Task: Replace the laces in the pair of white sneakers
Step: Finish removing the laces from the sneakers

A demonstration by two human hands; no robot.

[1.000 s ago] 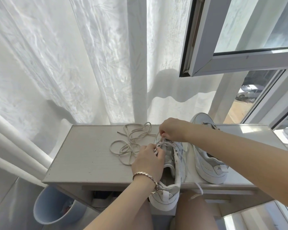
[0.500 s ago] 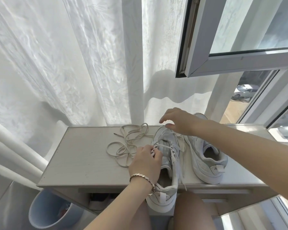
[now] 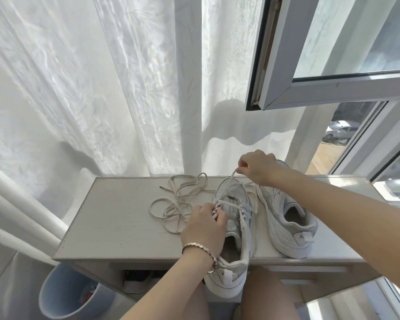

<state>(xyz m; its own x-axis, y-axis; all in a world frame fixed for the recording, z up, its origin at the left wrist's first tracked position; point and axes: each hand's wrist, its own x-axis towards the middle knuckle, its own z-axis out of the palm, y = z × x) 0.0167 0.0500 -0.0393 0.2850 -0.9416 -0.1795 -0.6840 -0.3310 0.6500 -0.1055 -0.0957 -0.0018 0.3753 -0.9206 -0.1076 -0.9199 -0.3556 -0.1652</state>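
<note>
Two white sneakers lie on a pale table (image 3: 116,218). The nearer sneaker (image 3: 234,229) points away from me, its heel over the front edge. My left hand (image 3: 204,226), with a bracelet on the wrist, grips its left eyelet side. My right hand (image 3: 256,166) pinches a white lace (image 3: 230,179) that is threaded through this sneaker and holds it raised above the toe. The second sneaker (image 3: 286,218) lies to the right with no lace showing in it. A loose cream lace (image 3: 178,202) lies tangled on the table to the left of the sneakers.
A white curtain (image 3: 102,88) hangs behind the table. An open window frame (image 3: 286,77) juts out above the right side. A blue bucket (image 3: 62,294) stands on the floor under the table's left end. My bare knees are below the front edge.
My right hand went from the eyelets to the toe, opened briefly, and now pinches the lace and lifts it up and away. My left hand stayed on the sneaker.
</note>
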